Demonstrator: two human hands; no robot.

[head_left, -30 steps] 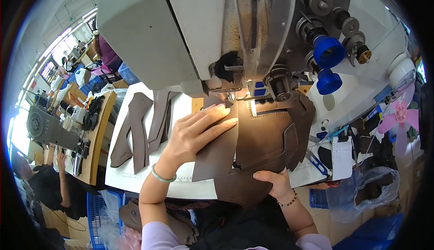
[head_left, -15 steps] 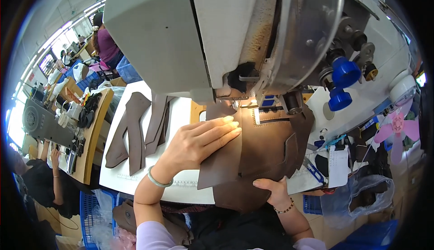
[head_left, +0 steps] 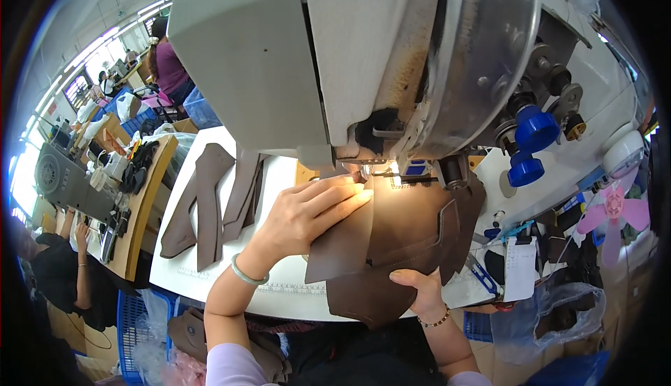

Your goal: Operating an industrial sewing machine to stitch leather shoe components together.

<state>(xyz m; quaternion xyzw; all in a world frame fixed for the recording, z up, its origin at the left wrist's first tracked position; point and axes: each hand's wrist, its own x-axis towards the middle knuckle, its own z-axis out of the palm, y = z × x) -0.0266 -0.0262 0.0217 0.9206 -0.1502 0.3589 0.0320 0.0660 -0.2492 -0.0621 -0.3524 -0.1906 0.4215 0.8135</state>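
A brown leather panel (head_left: 409,229) with stitched lines and a slot lies under the head of a sewing machine (head_left: 391,64), lit by its lamp. My left hand (head_left: 311,213) rests on the panel's left part, fingers stretched out flat and fingertips close to the needle area. At the near edge, my right hand (head_left: 421,290) grips the leather panel, thumb on top and the other fingers hidden beneath. The panel's far edge disappears under the machine head.
Several cut brown leather strips (head_left: 213,204) lie on the white table (head_left: 189,274) at left. Blue snips (head_left: 484,274) and a white notepad (head_left: 521,267) are at right, near a pink fan (head_left: 615,208). A blue basket (head_left: 133,333) stands below left. Co-workers sit farther left.
The leather panel has slid a little away from me, farther under the machine head, so its far stitching is more covered. Both hands keep their places on it.
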